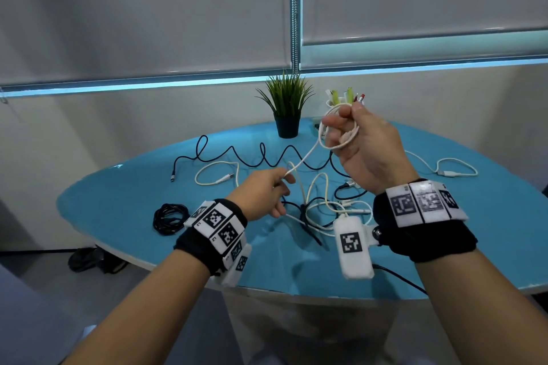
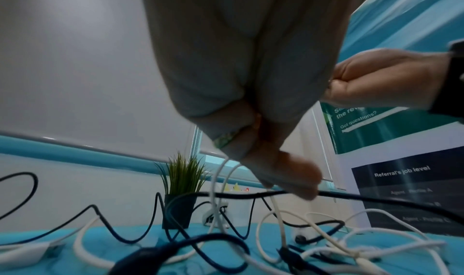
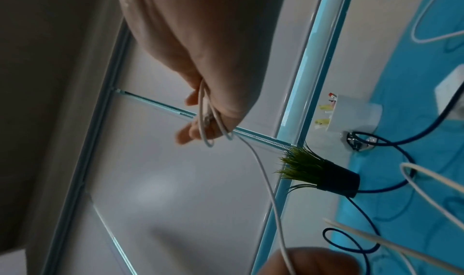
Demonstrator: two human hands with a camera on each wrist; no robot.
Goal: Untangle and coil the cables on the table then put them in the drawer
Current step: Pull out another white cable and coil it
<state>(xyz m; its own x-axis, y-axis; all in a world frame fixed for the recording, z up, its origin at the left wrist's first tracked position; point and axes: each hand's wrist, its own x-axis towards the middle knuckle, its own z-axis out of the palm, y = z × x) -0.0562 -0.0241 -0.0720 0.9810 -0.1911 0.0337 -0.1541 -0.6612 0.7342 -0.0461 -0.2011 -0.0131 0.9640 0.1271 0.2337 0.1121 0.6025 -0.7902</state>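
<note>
My right hand is raised above the blue table and grips a small coil of white cable, whose loops hang from the curled fingers. The free strand runs down left to my left hand, which pinches it between thumb and fingers. Below the hands lies a tangle of white and black cables. A long wavy black cable crosses the far side. One coiled black cable lies at the near left. No drawer is in view.
A potted green plant stands at the table's back, with a white cup of pens to its right. A loose white cable lies at the right and another at the left. Shoes sit on the floor under the left edge.
</note>
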